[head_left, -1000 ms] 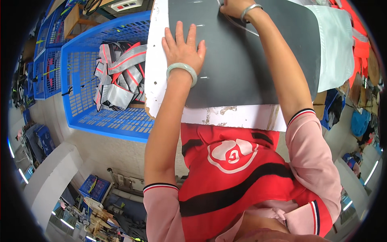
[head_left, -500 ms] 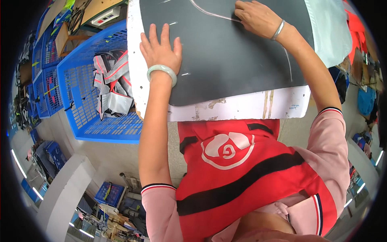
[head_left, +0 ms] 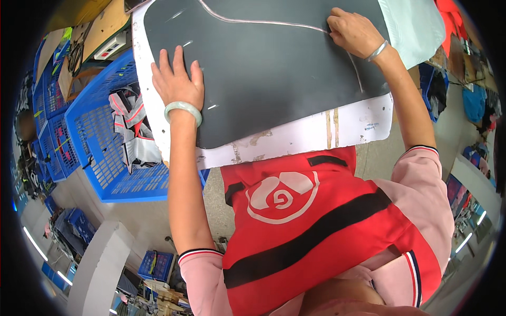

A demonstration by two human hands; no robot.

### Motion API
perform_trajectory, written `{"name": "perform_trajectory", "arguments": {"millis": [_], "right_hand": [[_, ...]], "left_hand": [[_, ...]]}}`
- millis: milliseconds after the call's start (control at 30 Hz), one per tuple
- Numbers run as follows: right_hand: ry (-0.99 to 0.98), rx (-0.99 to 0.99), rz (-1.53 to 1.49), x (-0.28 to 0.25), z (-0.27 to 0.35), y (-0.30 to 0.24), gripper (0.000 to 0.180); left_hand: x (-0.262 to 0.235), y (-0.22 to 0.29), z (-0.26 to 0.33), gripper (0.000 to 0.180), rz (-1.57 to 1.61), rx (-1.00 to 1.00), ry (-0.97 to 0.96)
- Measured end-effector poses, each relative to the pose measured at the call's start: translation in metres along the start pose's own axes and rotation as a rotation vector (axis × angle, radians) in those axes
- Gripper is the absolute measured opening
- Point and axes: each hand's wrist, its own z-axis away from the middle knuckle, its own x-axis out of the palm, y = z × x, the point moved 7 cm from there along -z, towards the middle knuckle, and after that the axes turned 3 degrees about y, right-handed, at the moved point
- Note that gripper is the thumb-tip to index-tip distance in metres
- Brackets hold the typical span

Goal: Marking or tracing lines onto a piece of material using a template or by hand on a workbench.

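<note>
A dark grey sheet [head_left: 263,79] with rounded corners lies on a white board [head_left: 311,131] in front of me. My left hand [head_left: 179,81] rests flat near the sheet's left edge, fingers spread, holding nothing. A thin pale pink cord [head_left: 253,21] curves across the sheet from the far edge to my right hand [head_left: 356,31]. The right fingers are closed in a pinch on the cord at the far right; the fingertips are partly hidden. Below that hand, a thin pale strand [head_left: 357,73] trails toward the near edge. Short white marks [head_left: 212,107] show on the sheet.
At the left stands a blue plastic basket [head_left: 113,181] holding grey-and-pink striped fabric strips [head_left: 134,126]. Pale green fabric [head_left: 414,29] and red-orange cloth [head_left: 450,26] lie at the far right. A red apron [head_left: 316,210] hangs against the board's near edge.
My right hand has moved right along the sheet, and a longer stretch of cord shows behind it. My left hand stays flat in place. The whole view has shifted slightly.
</note>
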Motion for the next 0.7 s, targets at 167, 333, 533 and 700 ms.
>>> {"name": "perform_trajectory", "arguments": {"millis": [167, 333, 533, 700], "right_hand": [[-0.120, 0.260, -0.053, 0.009, 0.038, 0.021, 0.014], [-0.094, 0.543, -0.217, 0.013, 0.088, 0.019, 0.015], [-0.114, 0.691, -0.257, 0.011, 0.131, 0.004, 0.017], [-0.074, 0.736, -0.305, 0.016, 0.151, 0.002, 0.017]], "left_hand": [[0.002, 0.000, 0.001, 0.048, -0.007, -0.001, -0.014], [0.001, 0.001, 0.001, 0.047, 0.005, 0.005, -0.008], [0.002, -0.001, 0.000, 0.046, -0.012, 0.014, 0.009], [0.005, -0.001, -0.001, 0.045, -0.023, 0.026, 0.016]]}}
